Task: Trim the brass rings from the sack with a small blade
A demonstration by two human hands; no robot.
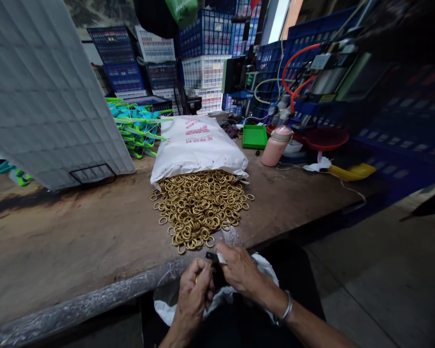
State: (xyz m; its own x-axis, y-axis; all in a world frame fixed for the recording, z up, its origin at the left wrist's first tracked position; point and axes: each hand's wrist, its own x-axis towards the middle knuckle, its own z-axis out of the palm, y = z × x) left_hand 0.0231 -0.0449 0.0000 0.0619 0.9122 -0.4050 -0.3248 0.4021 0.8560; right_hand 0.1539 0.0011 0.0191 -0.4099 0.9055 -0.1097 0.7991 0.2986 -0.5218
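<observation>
A pile of brass rings (pixel 199 205) spills from the open mouth of a white sack (pixel 197 145) onto the worn wooden table (pixel 76 241). Just below the table's front edge, my left hand (pixel 194 292) is closed around a brass ring, seen as a thin golden edge. My right hand (pixel 241 270) pinches a small dark part (pixel 212 257) against it. Both hands sit over a white plastic bag (pixel 217 295) in my lap. A metal bangle circles my right wrist.
A grey quilted panel (pixel 47 96) leans at the left. Green and blue plastic pieces (pixel 137 125) lie behind the sack. A pink bottle (pixel 275 145), green tray (pixel 254 137), red bowl (pixel 326 137) and yellow scoop (pixel 351 171) stand at right. Crates are stacked behind.
</observation>
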